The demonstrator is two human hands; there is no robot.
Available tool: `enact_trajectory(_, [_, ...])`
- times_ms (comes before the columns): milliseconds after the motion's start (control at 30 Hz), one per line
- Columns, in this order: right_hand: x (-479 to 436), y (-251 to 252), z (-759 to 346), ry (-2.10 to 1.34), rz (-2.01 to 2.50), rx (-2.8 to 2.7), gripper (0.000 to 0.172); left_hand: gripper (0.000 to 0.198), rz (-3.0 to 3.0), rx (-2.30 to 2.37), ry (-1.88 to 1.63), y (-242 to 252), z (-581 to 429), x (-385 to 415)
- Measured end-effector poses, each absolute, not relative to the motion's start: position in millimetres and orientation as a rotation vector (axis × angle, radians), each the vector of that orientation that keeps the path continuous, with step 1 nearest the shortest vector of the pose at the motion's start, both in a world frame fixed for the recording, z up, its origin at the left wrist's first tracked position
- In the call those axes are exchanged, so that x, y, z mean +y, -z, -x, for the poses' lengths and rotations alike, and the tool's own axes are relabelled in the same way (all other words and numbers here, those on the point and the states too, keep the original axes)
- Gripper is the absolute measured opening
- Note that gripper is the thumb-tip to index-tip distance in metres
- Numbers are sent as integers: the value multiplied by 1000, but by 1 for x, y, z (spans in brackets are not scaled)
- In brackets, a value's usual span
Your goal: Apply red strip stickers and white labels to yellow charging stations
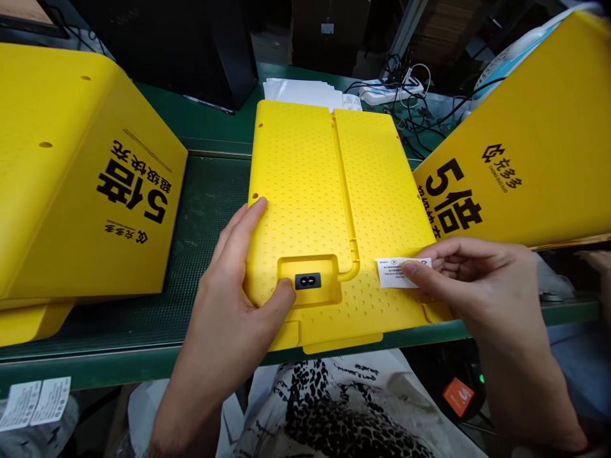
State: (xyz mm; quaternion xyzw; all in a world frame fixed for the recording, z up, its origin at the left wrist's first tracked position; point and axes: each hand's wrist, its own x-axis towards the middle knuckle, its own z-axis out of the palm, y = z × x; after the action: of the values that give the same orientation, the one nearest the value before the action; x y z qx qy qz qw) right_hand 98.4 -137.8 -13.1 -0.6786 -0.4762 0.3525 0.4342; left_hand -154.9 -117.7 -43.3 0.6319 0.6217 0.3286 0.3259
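A yellow plastic housing (300, 172) with a dimpled face lies in the middle of the green bench. It has a long groove and a recess holding a black two-pin socket (308, 280). My left hand (233, 299) rests on the housing's left edge, fingers spread, its thumb beside the socket. Between the thumb and fingers of my right hand (477, 280) is a small white printed label (389, 273), held over the lower right part of the dimpled face. Whether the label touches the surface cannot be made out.
Yellow units with black lettering stand at left (86, 178) and right (525, 146). Behind are a black screen (167, 44), white papers (303, 93) and a power strip (389, 93) with tangled cables. More labels (35, 404) hang at the bench's front left. Another person's hand shows at far right.
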Motion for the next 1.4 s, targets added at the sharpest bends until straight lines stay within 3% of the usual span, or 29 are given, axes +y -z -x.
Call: enact_trajectory(1400, [-138, 13, -103, -880, 1732, -1274, 17, 76, -1671, 1675, -798, 41, 153, -119])
